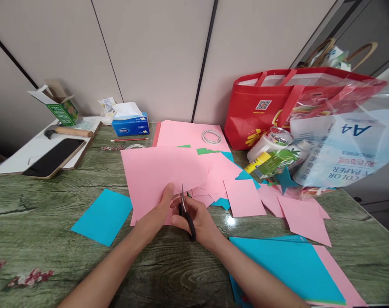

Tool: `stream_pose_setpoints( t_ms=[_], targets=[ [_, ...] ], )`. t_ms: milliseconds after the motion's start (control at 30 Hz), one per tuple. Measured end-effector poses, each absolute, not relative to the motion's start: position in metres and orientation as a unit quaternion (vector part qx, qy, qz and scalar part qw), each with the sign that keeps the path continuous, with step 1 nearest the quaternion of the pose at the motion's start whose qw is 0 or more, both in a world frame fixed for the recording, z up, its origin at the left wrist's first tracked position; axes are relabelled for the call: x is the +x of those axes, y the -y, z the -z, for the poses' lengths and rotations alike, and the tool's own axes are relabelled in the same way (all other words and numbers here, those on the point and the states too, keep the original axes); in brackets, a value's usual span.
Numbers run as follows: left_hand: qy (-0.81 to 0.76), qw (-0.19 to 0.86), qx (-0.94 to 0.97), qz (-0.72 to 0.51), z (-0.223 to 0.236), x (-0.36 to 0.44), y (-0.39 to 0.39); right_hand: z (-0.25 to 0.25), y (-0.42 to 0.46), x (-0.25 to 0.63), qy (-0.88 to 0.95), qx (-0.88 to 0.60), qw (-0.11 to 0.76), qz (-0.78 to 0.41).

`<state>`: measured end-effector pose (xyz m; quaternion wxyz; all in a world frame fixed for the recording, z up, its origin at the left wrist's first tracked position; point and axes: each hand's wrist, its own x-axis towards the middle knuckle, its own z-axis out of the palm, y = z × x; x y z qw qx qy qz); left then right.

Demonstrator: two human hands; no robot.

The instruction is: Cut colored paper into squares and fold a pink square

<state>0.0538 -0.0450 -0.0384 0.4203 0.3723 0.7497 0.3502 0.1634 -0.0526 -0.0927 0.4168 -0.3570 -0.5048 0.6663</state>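
Note:
My left hand (160,209) pinches a large sheet of pink paper (156,171) near its lower edge, thumb on top. In my right hand (196,216) are black-handled scissors (187,212), their blades pointing away from me at the sheet's lower right edge. One blade shows above the paper; the other is hidden. Cut pink pieces (244,197) lie just right of my hands, some overlapping. A blue paper rectangle (103,217) rests on the table to the left.
Blue and pink sheets (284,265) are stacked at the front right. Behind stand a red bag (258,102), a clear A4 paper bag (351,145) and a blue tissue box (130,125). A phone (55,157) and a hammer (69,131) lie on a white board at left.

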Motion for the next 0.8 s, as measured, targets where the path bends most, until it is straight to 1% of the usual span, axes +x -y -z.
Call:
stream_pose_setpoints(
  t_ms=[300,500,633,733,800],
  targets=[
    [-0.744,0.429,0.36,-0.364,0.044,0.054,0.044,0.093,0.054,0.162,0.503,-0.369,0.416,-0.661],
    [-0.748,0.447,0.347,-0.345,0.05,0.051,0.042,0.093,0.054,0.161,0.504,-0.362,0.426,-0.659],
    [-0.73,0.464,0.354,-0.357,0.047,0.049,0.042,0.095,0.054,0.159,0.5,-0.373,0.425,-0.656],
    [-0.72,0.491,0.357,-0.336,0.042,0.049,0.043,0.097,0.053,0.159,0.503,-0.382,0.421,-0.652],
    [-0.73,0.473,0.365,-0.334,0.039,0.051,0.045,0.098,0.053,0.159,0.503,-0.378,0.423,-0.652]
  ],
)
